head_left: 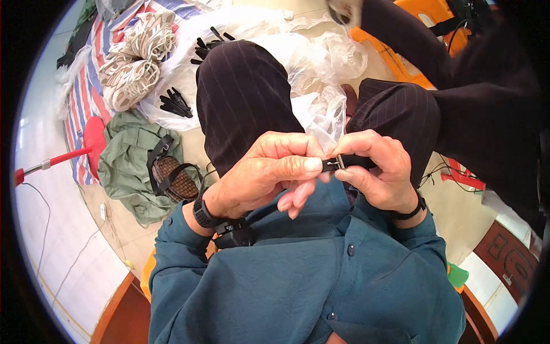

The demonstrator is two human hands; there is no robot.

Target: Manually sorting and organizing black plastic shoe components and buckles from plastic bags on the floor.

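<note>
Left grip (266, 172) pinched, lower fingers (297, 196) curled; right grip (381, 172) pinched just beside.

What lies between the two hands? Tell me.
In the head view, a black strap with a metallic buckle spans from left hand to right hand.

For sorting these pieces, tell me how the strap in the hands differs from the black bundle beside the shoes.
The strap is held between the left hand and right hand; the bundle lies on the whitish plastic, untouched. The strap is a single band with a metal buckle; the bundle is several slim pieces together, with no buckle discernible. Both are black.
</note>
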